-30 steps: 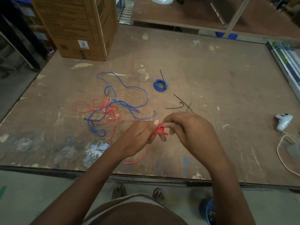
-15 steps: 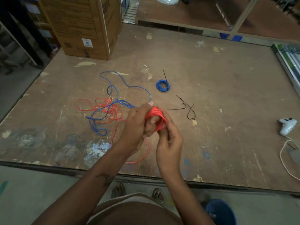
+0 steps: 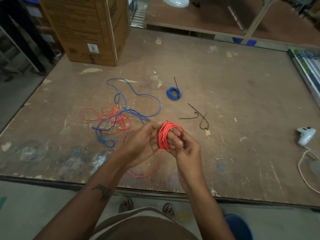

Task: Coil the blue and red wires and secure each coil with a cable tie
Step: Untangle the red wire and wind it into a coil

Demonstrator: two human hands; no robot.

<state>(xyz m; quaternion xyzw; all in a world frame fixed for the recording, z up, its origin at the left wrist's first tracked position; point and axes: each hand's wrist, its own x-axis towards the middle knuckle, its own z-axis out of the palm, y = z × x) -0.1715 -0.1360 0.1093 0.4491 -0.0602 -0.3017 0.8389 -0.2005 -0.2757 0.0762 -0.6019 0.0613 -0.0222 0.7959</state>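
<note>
The red coil (image 3: 164, 135) sits wound round the fingers of the left hand (image 3: 145, 144), held above the surface (image 3: 242, 101) near its front edge. The right hand (image 3: 183, 148) curls against the coil's lower side, fingertips pinching the strands. A second ago the red wire was only a small bunch pinched between both hands; since then it has grown into a thick ring of many turns, and the right hand has swung under it. A short red tail (image 3: 149, 170) loops down from the coil onto the surface, so the winding of this piece looks nearly done, and tying is probably next. Two black ties (image 3: 199, 116) lie just beyond the hands to the right, within easy reach. A tied blue coil (image 3: 174, 93) rests farther back. To the left, a tangle of loose blue wire (image 3: 135, 94) and red wire (image 3: 97, 116) lies uncoiled, so more work remains there. A box (image 3: 86, 28) stands at the far left corner.
</note>
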